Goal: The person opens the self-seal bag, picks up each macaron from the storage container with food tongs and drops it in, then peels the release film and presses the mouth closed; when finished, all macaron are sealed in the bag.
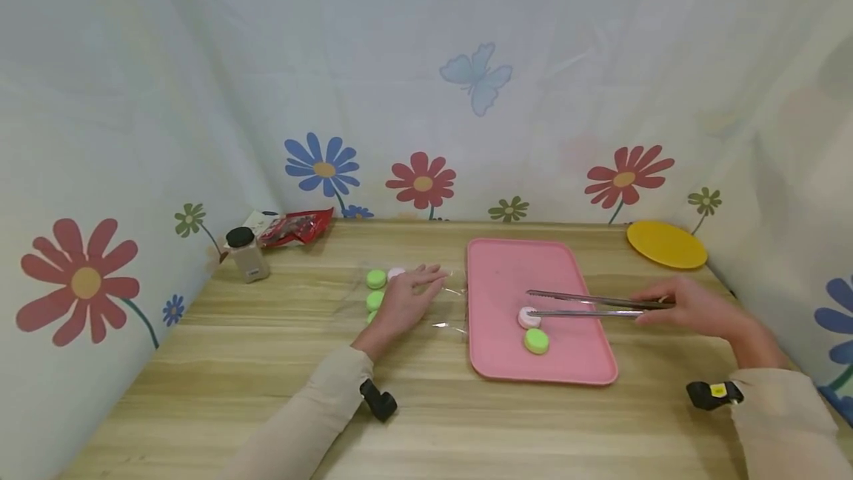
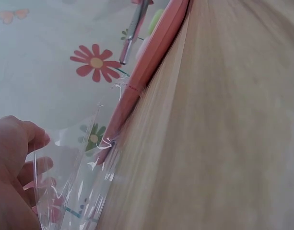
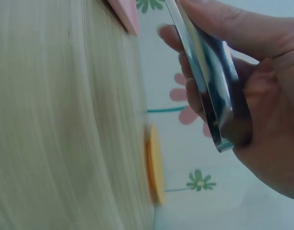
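My left hand (image 1: 403, 298) is bent over a clear plastic bag (image 1: 448, 328), its raised film at the thumb and fingertips in the left wrist view. Green macarons (image 1: 376, 278) and a pale pink macaron (image 1: 396, 272) lie by the hand, one partly hidden under it. Metal tongs (image 1: 593, 312) are gripped by my right hand (image 1: 693, 306), their arms spread apart over the pink tray (image 1: 500, 265). One tip overlaps another pale pink macaron (image 1: 529, 318) on the tray. Beside that lies a green macaron (image 1: 536, 341).
A yellow plate (image 1: 666, 244) lies at the back right of the wooden table (image 1: 426, 406). On the back left are a jar with a black lid (image 1: 246, 256) and a red packet (image 1: 298, 227). A flowered curtain (image 1: 400, 80) surrounds the table's back and sides.
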A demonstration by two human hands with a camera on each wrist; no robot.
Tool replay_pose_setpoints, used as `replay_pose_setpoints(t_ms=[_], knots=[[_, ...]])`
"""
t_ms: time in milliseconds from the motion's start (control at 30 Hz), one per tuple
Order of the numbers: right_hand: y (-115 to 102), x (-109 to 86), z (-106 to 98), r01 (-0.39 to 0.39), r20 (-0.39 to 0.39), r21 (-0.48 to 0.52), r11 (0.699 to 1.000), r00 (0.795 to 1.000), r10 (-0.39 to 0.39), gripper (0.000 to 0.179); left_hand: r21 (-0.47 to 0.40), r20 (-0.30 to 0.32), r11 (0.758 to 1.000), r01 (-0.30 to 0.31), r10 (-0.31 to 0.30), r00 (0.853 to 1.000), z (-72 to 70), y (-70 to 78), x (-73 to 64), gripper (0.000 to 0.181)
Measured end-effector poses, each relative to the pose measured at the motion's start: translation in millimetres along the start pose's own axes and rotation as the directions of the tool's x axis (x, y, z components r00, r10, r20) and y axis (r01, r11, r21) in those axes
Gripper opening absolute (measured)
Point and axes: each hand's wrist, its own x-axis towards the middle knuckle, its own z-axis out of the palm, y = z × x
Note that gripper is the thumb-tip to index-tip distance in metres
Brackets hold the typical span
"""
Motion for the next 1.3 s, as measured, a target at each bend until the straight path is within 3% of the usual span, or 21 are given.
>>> replay_pose_setpoints(t_ms=[367, 733, 900, 1100, 1300], knots=[[4.7, -10.0, -9.8, -0.072, 0.1, -0.009, 0.997, 0.992, 0.073, 0.034, 0.023, -0.006, 1.0, -0.019, 0.019, 1.0, 1.1, -3.0, 0.9, 0.029], [-1.2, -2.4, -6.6, -0.079, 0.135, -0.036, 0.996, 0.987, 0.084, 0.035, 0.026, -0.015, 1.0, -0.018, 0.018, 1.0, 1.1, -1.3, 0.9, 0.027], [6.0, -10.6, -11.9, -0.081, 0.12, -0.038, 0.996, 0.989, 0.085, 0.035, 0.019, -0.018, 1.0, -0.016, 0.017, 1.0, 2.5, -1.5, 1.1, 0.025], [15.9, -25.5, -17.2, -0.064, 0.195, 0.089, 0.994, 0.98, 0.045, 0.026, 0.01, -0.007, 1.0, -0.009, 0.009, 1.0, 2.3, -1.6, 2.6, 0.025], [15.8, -20.1, -5.0, -0.094, 0.237, 0.15, 0.984, 0.97, 0.056, 0.025, 0.001, 0.006, 1.0, -0.009, 0.009, 1.0, 1.3, -1.1, 1.0, 0.025]])
